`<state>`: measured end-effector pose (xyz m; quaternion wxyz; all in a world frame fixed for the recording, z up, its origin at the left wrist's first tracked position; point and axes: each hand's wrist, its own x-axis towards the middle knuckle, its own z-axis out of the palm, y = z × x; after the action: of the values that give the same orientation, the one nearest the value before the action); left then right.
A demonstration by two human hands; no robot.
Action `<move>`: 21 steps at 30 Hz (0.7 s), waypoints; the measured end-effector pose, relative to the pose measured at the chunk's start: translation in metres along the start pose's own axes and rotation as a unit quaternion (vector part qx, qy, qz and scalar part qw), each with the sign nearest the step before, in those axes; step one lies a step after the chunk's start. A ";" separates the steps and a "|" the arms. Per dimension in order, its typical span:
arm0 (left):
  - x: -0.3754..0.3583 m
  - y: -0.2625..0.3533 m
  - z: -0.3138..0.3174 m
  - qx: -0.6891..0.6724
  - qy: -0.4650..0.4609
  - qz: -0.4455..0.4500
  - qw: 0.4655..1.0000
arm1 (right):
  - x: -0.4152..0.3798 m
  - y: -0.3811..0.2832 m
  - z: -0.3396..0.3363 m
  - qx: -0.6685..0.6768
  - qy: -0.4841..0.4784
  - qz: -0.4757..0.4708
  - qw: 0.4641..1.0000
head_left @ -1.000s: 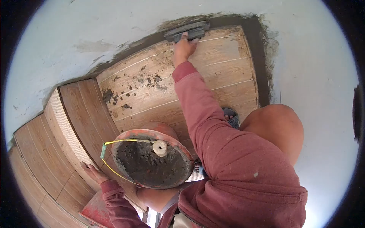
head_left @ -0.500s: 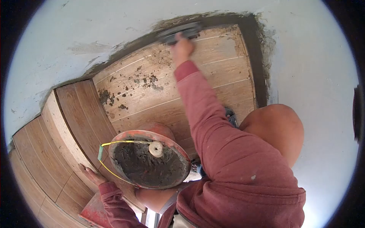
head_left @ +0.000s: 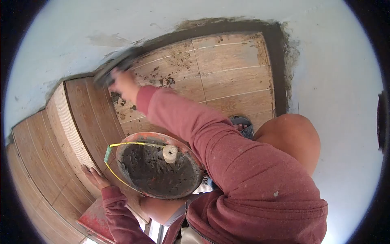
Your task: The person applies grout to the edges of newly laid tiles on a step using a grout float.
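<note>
Here we are, our right hand [head_left: 126,84] blurred but gripping the trowel [head_left: 104,77], which sits at its 10 o'clock by the wall [head_left: 95,26], seemingly angled to follow that edge. Down at 7 o'clock from there, our left hand [head_left: 95,177] grips nothing, fingers spread against the ridged step edge [head_left: 72,126], probably for balance. Between our 2 arms, the mortar bucket [head_left: 178,143] stands at the right hand's 5 o'clock, presumably for easy reach
</note>
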<state>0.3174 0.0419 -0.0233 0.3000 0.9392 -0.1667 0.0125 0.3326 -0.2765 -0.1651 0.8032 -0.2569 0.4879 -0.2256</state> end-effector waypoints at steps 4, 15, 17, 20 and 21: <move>-0.001 0.007 -0.001 0.027 0.019 0.017 0.999 | -0.111 -0.048 -0.010 -0.049 -0.347 0.106 0.931; 0.001 0.001 -0.008 0.205 0.049 0.024 0.977 | -0.103 -0.209 -0.032 -0.561 -0.251 -0.669 0.418; 0.001 -0.005 -0.006 0.196 0.061 0.019 0.979 | -0.116 -0.195 -0.008 -0.656 -0.267 -0.645 0.286; 0.000 -0.012 -0.004 0.177 0.077 0.035 0.981 | -0.079 -0.167 0.004 -0.652 -0.332 -0.677 0.081; 0.001 -0.016 -0.004 0.170 0.085 0.051 0.980 | -0.071 -0.153 0.014 -0.686 -0.343 -0.642 0.000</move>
<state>0.3239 0.0557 -0.0287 0.1477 0.9623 -0.1832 0.1361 0.2982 -0.3474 -0.0153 -0.1535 -0.9416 -0.2850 -0.0931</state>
